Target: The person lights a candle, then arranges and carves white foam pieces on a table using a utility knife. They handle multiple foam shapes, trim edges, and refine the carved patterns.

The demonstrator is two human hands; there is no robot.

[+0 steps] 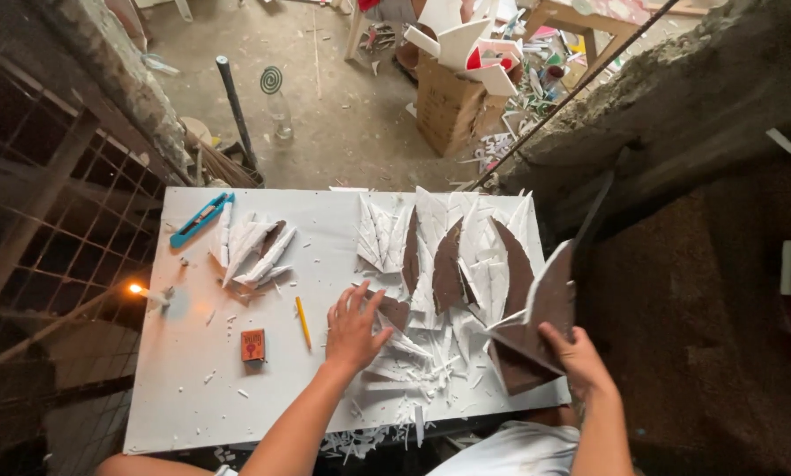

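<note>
My left hand [355,328] lies flat with fingers spread on a brown leaf-shaped foam piece [393,310] near the middle of the white table [193,388]. My right hand [573,354] grips a brown-backed foam sheet [541,328] with a curved cut edge, held tilted at the table's right edge. Behind both hands lies a spread of white and brown leaf-shaped cutouts [453,256]. White foam scraps [413,375] litter the table between my hands.
A blue utility knife [200,219], a smaller pile of cutouts [252,249], a yellow pencil [303,322], an orange matchbox [252,345] and a lit candle [147,292] are on the left half. A cardboard box [448,101] of foam offcuts stands on the floor beyond. Rough walls flank the table.
</note>
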